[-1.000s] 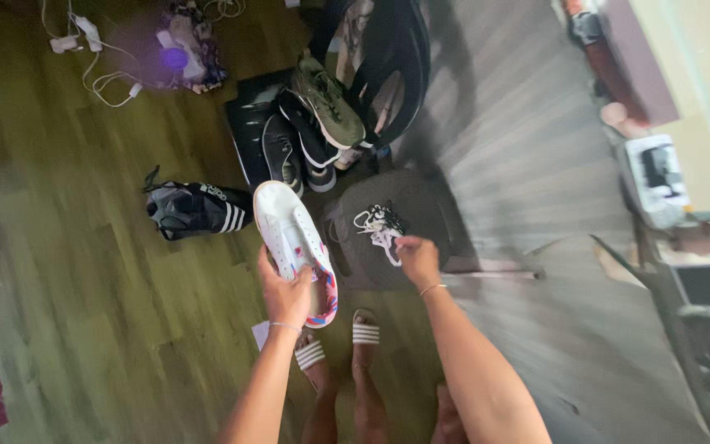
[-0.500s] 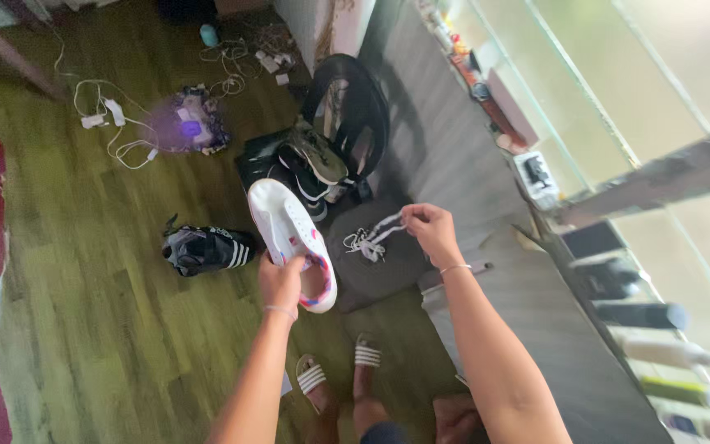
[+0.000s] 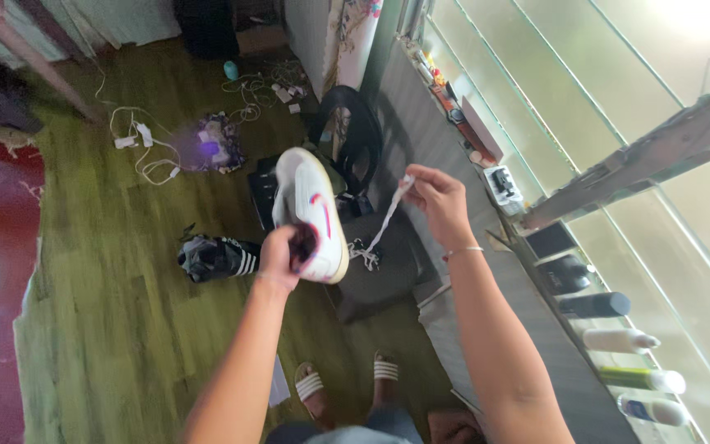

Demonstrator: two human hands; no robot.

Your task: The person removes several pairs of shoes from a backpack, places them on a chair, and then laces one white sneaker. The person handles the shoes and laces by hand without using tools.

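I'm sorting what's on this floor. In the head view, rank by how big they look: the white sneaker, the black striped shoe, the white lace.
1. white sneaker, held up near the camera, so nearness may inflate it.
2. black striped shoe, on the floor.
3. white lace, thin, though long.

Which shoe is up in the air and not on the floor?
The white sneaker, gripped at its heel by the left hand. The black shoe with white stripes lies on the wooden floor, and the other dark shoes are piled by the round black chair.

Left hand [image 3: 279, 256] holds white sneaker [image 3: 312, 212]; right hand [image 3: 437, 200] pinches shoelace [image 3: 386, 217].
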